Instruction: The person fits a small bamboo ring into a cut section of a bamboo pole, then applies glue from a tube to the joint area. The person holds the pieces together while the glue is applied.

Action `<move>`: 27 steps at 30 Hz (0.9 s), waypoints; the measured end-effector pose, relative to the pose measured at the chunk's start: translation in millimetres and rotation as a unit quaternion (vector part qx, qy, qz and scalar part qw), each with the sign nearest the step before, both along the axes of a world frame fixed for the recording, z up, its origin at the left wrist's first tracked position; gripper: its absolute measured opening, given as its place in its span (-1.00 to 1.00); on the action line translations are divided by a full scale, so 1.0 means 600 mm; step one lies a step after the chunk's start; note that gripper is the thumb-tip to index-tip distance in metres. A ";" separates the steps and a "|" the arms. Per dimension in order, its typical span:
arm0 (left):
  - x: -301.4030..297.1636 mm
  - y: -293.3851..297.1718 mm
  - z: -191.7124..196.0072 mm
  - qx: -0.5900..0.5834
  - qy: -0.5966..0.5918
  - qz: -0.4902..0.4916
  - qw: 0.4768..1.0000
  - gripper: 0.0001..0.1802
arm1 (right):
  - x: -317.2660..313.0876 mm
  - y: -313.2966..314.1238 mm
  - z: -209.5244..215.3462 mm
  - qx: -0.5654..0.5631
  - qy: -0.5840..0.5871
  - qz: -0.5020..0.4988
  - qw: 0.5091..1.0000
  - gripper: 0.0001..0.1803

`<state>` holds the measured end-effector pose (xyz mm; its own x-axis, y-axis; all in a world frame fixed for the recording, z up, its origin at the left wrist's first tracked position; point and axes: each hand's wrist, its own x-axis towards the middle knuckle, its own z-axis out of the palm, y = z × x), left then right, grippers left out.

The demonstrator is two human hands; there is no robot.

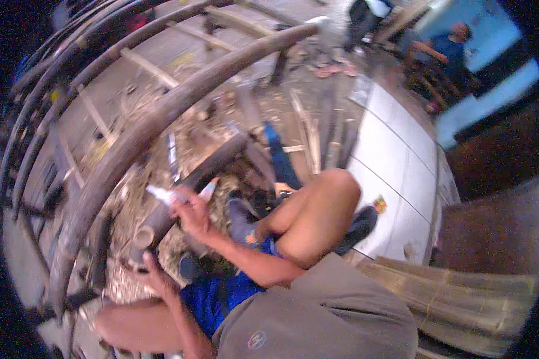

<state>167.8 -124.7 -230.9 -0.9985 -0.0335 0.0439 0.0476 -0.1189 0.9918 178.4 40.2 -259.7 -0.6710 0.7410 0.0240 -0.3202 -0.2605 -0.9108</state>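
Observation:
My right hand point(191, 215) is closed around a slim white thing point(160, 194), blurred by motion, whose pale end sticks out to the left of the fingers. Just beyond that hand shows a small pointed piece, white and orange point(209, 189). Below the hand lies a thick round pole point(153, 224) with its cut end toward me. My left hand point(151, 274) is near that cut end, with thumb and fingers apart and nothing visible in them. A long curved bamboo pole point(144, 122) arches across the far side of both hands.
Wood shavings point(123, 284) litter the ground. A narrow metal-looking tool point(172, 155) lies past the pole. Bamboo framework point(102, 113) spreads at left. White tiles point(395, 179) and split bamboo slats point(461, 299) are on my right. A person point(446, 54) sits at far right.

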 end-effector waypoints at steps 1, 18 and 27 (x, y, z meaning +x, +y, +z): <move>0.002 -0.001 -0.001 -0.003 -0.001 0.009 1.000 -0.03 | 0.001 0.006 0.008 -0.012 -0.002 0.016 1.000 -0.64; 0.064 0.051 -0.078 -0.106 -0.089 -0.141 0.980 0.07 | 0.036 0.094 -0.035 -0.151 -0.008 -0.162 0.975 -0.70; -0.016 0.106 -0.193 -0.212 -0.061 -0.213 0.952 -0.06 | 0.038 0.103 -0.093 -0.093 -0.094 -0.099 0.986 -0.71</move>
<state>158.4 -60.9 -346.8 -0.9157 0.3709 -0.1547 -0.0343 0.3115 0.9496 201.0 102.1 -315.3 -0.4929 0.8378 -0.2348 -0.2123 -0.3774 -0.9014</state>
